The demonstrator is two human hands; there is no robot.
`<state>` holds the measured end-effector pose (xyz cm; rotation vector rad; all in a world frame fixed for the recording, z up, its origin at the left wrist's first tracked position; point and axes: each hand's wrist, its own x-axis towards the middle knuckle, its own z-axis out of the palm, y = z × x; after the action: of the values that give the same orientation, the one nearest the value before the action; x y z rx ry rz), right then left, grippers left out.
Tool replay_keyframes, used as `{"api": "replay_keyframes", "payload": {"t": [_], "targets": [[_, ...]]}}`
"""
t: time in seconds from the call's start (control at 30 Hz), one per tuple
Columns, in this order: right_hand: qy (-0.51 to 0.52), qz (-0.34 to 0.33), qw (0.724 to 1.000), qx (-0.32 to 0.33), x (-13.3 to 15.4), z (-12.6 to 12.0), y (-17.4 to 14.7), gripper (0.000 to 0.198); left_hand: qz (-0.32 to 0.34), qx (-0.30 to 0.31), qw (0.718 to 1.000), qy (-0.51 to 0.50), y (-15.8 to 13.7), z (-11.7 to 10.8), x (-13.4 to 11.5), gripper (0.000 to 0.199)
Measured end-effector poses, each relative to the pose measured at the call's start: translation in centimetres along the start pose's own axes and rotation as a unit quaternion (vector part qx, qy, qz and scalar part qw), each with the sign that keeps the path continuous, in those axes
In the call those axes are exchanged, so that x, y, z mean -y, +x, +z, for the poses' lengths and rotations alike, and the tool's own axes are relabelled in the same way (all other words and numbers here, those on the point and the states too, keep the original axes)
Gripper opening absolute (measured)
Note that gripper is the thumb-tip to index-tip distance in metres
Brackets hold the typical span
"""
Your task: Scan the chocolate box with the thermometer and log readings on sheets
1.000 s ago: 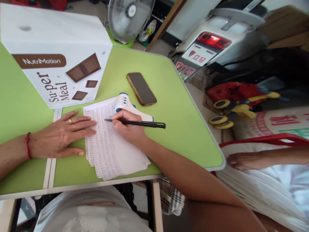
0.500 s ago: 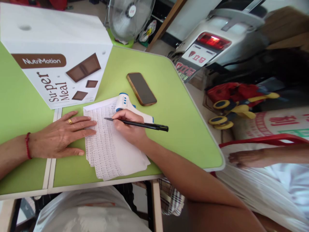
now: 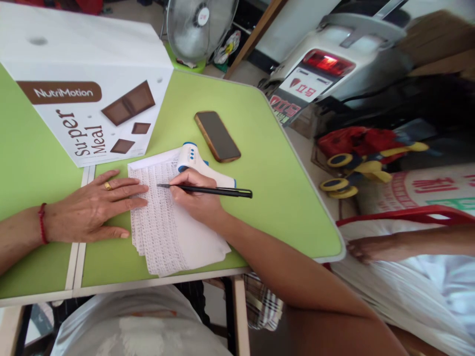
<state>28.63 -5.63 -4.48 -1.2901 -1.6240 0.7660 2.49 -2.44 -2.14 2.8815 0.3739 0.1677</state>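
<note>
Black pen (image 3: pixel 208 190) over densely written paper (image 3: pixel 159 227)

A phone (image 3: pixel 217 136) lies beyond the right fingers (image 3: pixel 187 178), a NutriMotion box (image 3: pixel 89 121) stands beyond the left fingers (image 3: pixel 128 191), and well past both are a fan (image 3: pixel 202 29) and a white scooter (image 3: pixel 326 64).

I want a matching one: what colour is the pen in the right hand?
The pen is black; it shows best in the head view.

Left hand (image 3: pixel 92 210) lies palm down; right hand (image 3: pixel 196 201) curls in a pinching grip
</note>
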Motion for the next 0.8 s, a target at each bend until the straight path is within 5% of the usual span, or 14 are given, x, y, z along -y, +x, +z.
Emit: {"api": "replay_keyframes", "payload": {"t": [0.8], "targets": [[-0.005, -0.009, 1.000, 0.024, -0.01, -0.14, 0.00, 0.005, 0.003, 0.004, 1.000, 0.021, -0.03, 0.09, 0.00, 0.054]]}}
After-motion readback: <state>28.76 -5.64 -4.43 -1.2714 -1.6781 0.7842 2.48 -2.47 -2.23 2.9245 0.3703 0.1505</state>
